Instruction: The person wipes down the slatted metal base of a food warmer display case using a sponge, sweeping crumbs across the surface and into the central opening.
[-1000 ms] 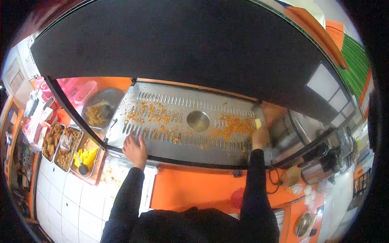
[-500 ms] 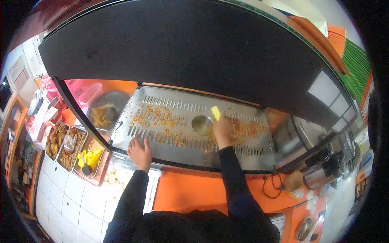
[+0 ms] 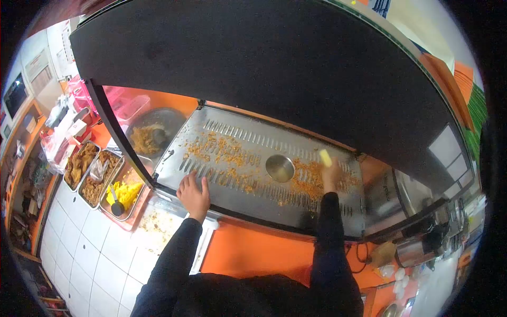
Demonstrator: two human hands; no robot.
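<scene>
My right hand [image 3: 331,177] grips a small yellow piece [image 3: 325,158], perhaps a sponge or cloth, over the right part of a slotted metal tray [image 3: 248,198]. Orange-brown crumbs [image 3: 308,178] lie around and under that hand, and more crumbs [image 3: 222,149] are scattered on the left part. A round metal bowl or recess [image 3: 280,168] sits in the tray between the two patches. At the tray's near left edge rests my left hand [image 3: 194,197], fingers spread, with nothing in it.
A dark panel [image 3: 264,68] slants over the tray's far side. To the left stand trays of fried food [image 3: 80,165] and yellow food with a scoop [image 3: 125,196], plus a round pan [image 3: 158,132]. A metal pot [image 3: 412,251] is at the right.
My right hand moved left to the bowl with the yellow piece, then back right over the crumbs. My left hand stays at the tray's near edge. The view has shifted.
</scene>
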